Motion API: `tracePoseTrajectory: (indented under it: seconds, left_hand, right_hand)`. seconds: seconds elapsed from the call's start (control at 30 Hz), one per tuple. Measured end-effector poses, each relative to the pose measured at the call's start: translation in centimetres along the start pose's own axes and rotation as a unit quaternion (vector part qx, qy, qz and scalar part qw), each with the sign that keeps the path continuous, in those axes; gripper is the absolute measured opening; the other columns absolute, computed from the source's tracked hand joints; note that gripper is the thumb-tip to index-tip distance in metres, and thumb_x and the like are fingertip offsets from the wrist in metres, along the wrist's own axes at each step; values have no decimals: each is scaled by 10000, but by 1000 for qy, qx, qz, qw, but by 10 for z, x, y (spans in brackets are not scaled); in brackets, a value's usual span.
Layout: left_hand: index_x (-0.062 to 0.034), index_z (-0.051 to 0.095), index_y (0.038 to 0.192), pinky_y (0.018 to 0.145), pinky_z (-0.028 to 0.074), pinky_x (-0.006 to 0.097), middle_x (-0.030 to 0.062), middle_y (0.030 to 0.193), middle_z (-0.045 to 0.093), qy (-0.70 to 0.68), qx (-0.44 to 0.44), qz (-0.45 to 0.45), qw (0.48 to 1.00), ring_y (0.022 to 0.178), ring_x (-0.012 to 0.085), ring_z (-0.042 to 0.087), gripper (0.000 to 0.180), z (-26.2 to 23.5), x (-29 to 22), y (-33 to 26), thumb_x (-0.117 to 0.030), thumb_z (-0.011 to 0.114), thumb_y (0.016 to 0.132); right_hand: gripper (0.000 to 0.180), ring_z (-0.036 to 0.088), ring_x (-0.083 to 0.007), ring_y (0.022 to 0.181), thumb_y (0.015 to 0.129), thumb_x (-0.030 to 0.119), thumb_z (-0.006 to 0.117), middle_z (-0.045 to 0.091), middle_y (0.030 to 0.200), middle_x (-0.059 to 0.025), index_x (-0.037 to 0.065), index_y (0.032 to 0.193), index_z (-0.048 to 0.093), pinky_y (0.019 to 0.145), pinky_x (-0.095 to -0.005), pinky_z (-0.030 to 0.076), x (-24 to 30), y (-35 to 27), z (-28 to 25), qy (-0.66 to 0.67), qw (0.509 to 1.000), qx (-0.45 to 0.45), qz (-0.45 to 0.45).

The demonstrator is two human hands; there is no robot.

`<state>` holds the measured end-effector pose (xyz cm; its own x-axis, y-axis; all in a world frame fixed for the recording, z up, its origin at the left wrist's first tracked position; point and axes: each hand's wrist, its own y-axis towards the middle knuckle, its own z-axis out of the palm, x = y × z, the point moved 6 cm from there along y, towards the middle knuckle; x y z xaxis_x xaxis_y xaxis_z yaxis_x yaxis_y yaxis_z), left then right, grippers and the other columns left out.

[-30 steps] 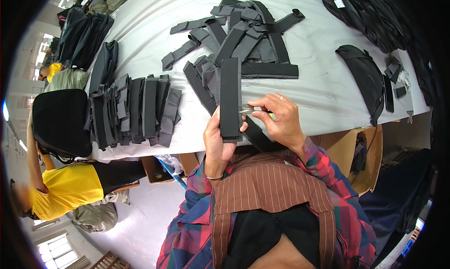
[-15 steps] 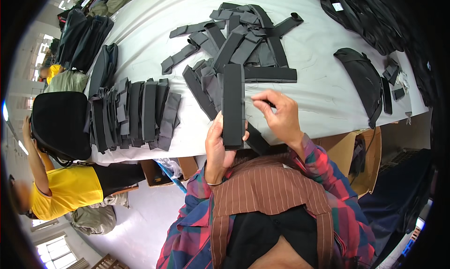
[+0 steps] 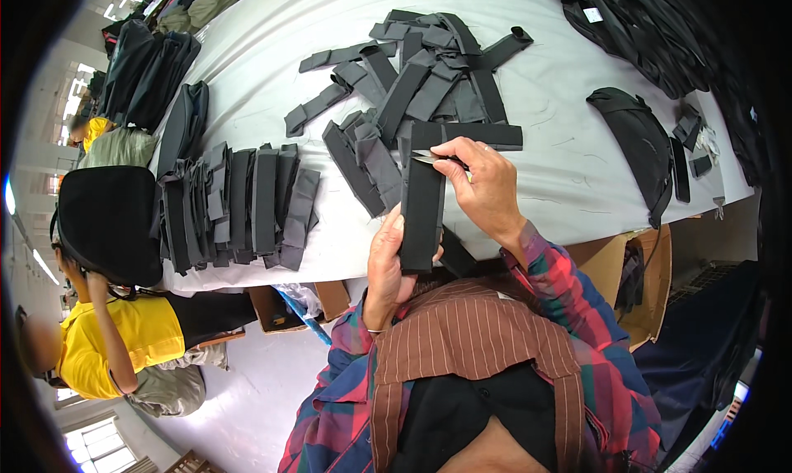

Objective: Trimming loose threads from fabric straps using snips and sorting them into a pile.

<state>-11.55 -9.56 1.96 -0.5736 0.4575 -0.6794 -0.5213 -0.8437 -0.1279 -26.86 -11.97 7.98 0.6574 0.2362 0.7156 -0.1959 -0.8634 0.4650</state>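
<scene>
Here, a black strip (image 3: 423, 217) was gripped by the left hand (image 3: 386, 257). Over it, what seemed metal snips (image 3: 425, 158) were pinched by the right hand (image 3: 487, 184).

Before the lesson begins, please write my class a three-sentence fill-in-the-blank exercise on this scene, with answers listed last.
The small, pointed metal tool is in the person's bare ____ hand.
The tool's tip, by the long black fabric strip, points to the person's ____.
A tangled heap of dark fabric strips lies on a ____ tabletop.

Missing words: right; left; white.
</scene>
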Motion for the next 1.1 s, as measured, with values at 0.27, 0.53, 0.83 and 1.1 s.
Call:
tracePoseTrajectory:
  seconds: [0.27, 0.53, 0.83, 1.1]
  left_hand:
    - [49, 341, 1361, 635, 493, 286, 117, 920, 599, 32, 2, -20, 999, 713, 166, 582, 560, -3, 1, -3, -324, 481, 967]
    - [54, 419, 1280, 607, 465, 280, 111, 939, 582, 99, -16, -15, 995, 710, 145, 549, 462, -4, -1, -8, -293, 445, 976]
    - [27, 397, 1345, 662, 508, 276, 107, 1002, 619, 121, -35, -8, 992, 763, 139, 599, 480, -19, 4, -12, -266, 467, 972]
    - [23, 411, 1345, 691, 515, 271, 107, 1027, 628, 153, -39, 6, 987, 791, 142, 614, 471, -29, 8, -11, -243, 494, 965]
  right_hand:
    - [111, 592, -213, 679, 810, 123, 659, 634, 769, -50, 69, 907, 647, 592, -309, 444, -3, 0, -2, -12, 1000, 8, -10]
    - [106, 613, -196, 662, 823, 181, 666, 649, 758, -40, 110, 901, 650, 565, -306, 456, -14, 9, -12, 56, 996, -53, 48]
    - [113, 592, -223, 634, 825, 198, 669, 640, 746, -39, 110, 887, 637, 555, -329, 446, -10, 11, -16, 5, 996, -86, 27]
    - [94, 592, -220, 626, 819, 198, 673, 630, 701, -32, 118, 858, 643, 552, -337, 442, -9, 14, -17, -5, 996, -85, 15]
